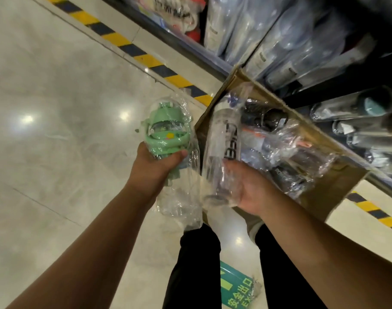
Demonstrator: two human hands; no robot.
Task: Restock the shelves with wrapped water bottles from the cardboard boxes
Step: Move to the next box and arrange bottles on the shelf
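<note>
My left hand (pixel 156 168) grips a green-lidded water bottle (pixel 166 130) in clear plastic wrap, held above the floor left of the cardboard box (pixel 337 181). My right hand (pixel 246 188) holds a clear wrapped bottle (pixel 224 143) with black lettering from below, palm up, fingers curled around its lower end, at the box's near corner. Several more wrapped bottles (pixel 286 152) lie inside the open box. The shelves (pixel 324 92) at the upper right hold rows of wrapped bottles.
A yellow-and-black hazard stripe (pixel 132 50) runs along the shelf base on the glossy tiled floor (pixel 56 108). A green exit sticker (pixel 235 288) lies on the floor by my legs. Red-and-white packaged goods (pixel 186 16) sit on the far shelf.
</note>
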